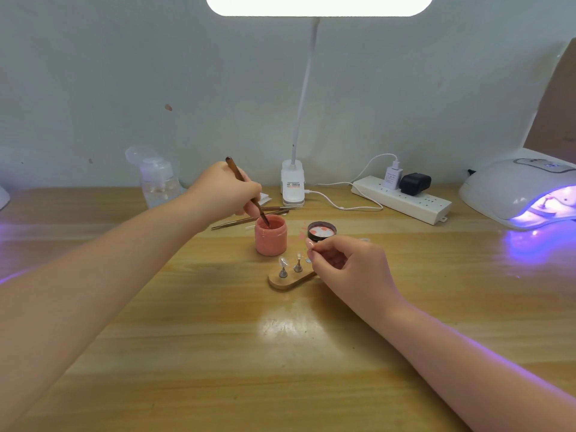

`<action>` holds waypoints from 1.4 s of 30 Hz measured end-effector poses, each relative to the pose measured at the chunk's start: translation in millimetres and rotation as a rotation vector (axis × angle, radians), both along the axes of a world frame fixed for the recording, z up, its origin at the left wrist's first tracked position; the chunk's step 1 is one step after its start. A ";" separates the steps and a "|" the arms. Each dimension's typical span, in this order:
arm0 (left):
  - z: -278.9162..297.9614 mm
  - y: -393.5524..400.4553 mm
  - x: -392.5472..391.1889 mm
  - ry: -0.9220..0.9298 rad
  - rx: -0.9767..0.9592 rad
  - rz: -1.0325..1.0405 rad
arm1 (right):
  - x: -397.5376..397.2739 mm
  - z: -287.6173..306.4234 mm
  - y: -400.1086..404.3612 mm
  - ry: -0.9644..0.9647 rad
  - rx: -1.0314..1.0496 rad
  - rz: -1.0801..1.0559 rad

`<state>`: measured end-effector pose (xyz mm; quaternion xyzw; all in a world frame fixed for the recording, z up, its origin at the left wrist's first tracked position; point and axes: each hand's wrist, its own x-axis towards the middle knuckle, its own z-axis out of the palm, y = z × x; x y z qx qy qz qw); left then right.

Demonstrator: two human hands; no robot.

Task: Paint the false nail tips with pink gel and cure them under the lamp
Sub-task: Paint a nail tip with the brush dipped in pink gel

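Observation:
My left hand (226, 190) grips a brown brush (246, 188) whose tip dips into the open pink gel jar (270, 236). In front of the jar a small wooden stand (286, 281) carries two clear false nail tips (283, 264) on metal pegs. My right hand (349, 263) hovers at the stand's right end, thumb and forefinger pinched on something small that I cannot make out. The jar's black lid (322, 230) lies upturned beside it. The white curing lamp (520, 191) glows purple at the far right.
Two more metal tools (249, 219) lie behind the jar. A clear pump bottle (157, 182) stands at the back left, a clip desk lamp (293, 185) at the back middle, and a power strip (402, 199) with plugs and cable to its right.

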<state>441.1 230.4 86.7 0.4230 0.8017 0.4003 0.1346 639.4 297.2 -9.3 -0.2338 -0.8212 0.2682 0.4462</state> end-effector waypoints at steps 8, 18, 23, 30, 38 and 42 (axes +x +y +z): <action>5.6 -20.2 -16.1 -0.419 0.268 0.153 | 0.4 -1.2 0.3 -0.001 -0.026 0.001; -3.1 -48.7 -12.7 -0.911 0.442 0.070 | 0.7 -0.9 0.1 0.000 -0.029 -0.010; -11.1 -59.6 5.5 -0.950 0.511 -0.066 | 1.1 0.7 -0.9 0.021 -0.063 -0.005; -42.4 -72.3 40.3 -0.400 0.649 -0.252 | 2.6 3.0 -2.4 0.043 -0.081 0.017; -68.8 -80.9 63.4 -0.024 0.566 -0.353 | 4.5 3.6 -2.6 0.054 -0.041 0.027; -72.9 -80.5 65.1 0.009 0.549 -0.364 | 4.6 3.3 -2.6 0.050 -0.028 0.022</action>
